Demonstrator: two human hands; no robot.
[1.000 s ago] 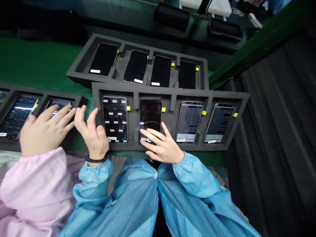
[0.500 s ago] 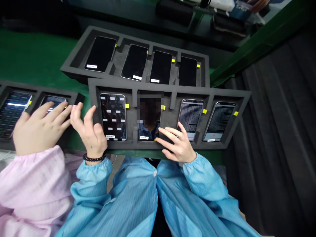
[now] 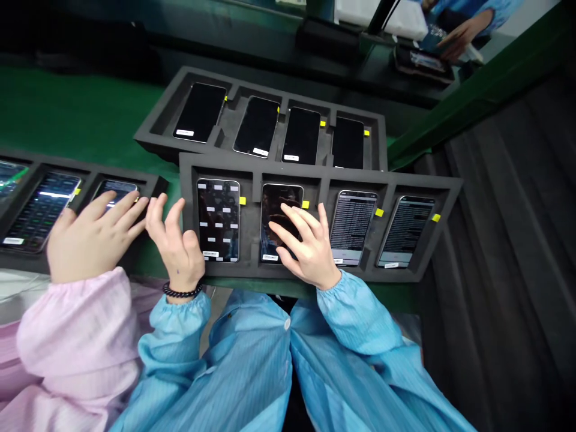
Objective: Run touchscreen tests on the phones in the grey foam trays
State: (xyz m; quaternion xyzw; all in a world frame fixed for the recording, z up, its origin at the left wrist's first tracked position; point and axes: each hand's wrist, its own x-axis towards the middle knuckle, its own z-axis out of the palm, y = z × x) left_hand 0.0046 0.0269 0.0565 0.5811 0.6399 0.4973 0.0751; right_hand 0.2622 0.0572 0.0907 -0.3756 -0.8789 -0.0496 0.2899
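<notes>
Several smartphones lie face up in the compartments of a dark foam tray [image 3: 252, 273] in front of me. My right hand [image 3: 310, 243] is open over the second smartphone from the left [image 3: 274, 222]; its fingers hide part of that dark screen, and I cannot tell whether a fingertip touches it. Small pale rectangles dot the screen of the leftmost smartphone [image 3: 219, 219]. Beside the tray's left end hovers my left hand [image 3: 177, 246], open, fingers loosely bent, holding nothing. The third smartphone [image 3: 354, 228] and the rightmost smartphone [image 3: 407, 231] show lines of text.
Behind stands another foam tray [image 3: 148, 129] of dark-screened smartphones. At left, a co-worker's hand [image 3: 92, 240] in a pink sleeve covers part of a smartphone in a third tray [image 3: 155, 182]. A green post [image 3: 477, 78] rises at right. Another person's hand [image 3: 468, 36] shows far back.
My right hand has moved up and left, from the second smartphone's lower right edge to over its screen. That screen now looks dark. The whole view has shifted slightly; my left hand keeps its pose.
</notes>
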